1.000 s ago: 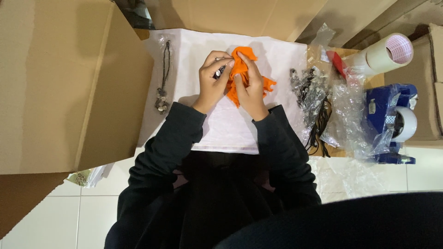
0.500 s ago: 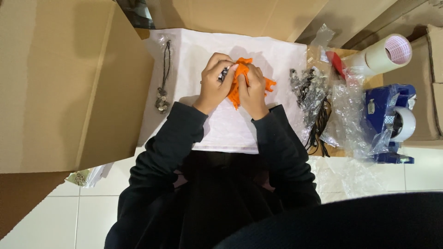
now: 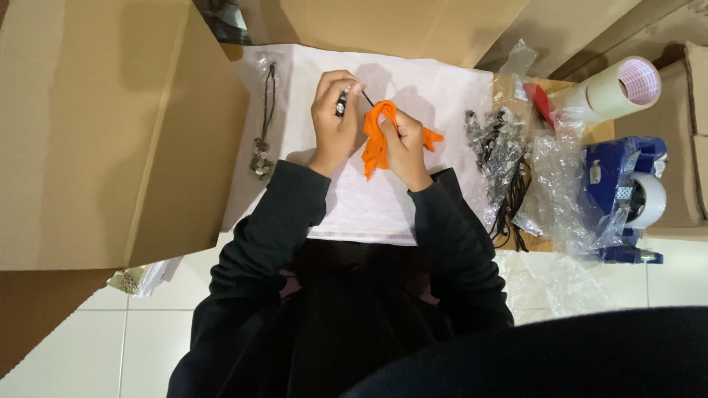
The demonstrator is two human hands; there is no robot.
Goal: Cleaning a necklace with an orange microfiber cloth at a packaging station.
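Left hand (image 3: pixel 333 110) pinches the metal charm (image 3: pixel 342 105) firmly while right hand (image 3: pixel 402 140), clamped on the orange cloth (image 3: pixel 377 136), should rub gently along its cord.

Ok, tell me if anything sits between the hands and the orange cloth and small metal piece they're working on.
Nothing visible does. The right hand already grips the orange cloth, and the left hand pinches the small metal piece on its dark cord. The necklace and the pile of chains lie off to either side on the white sheet.
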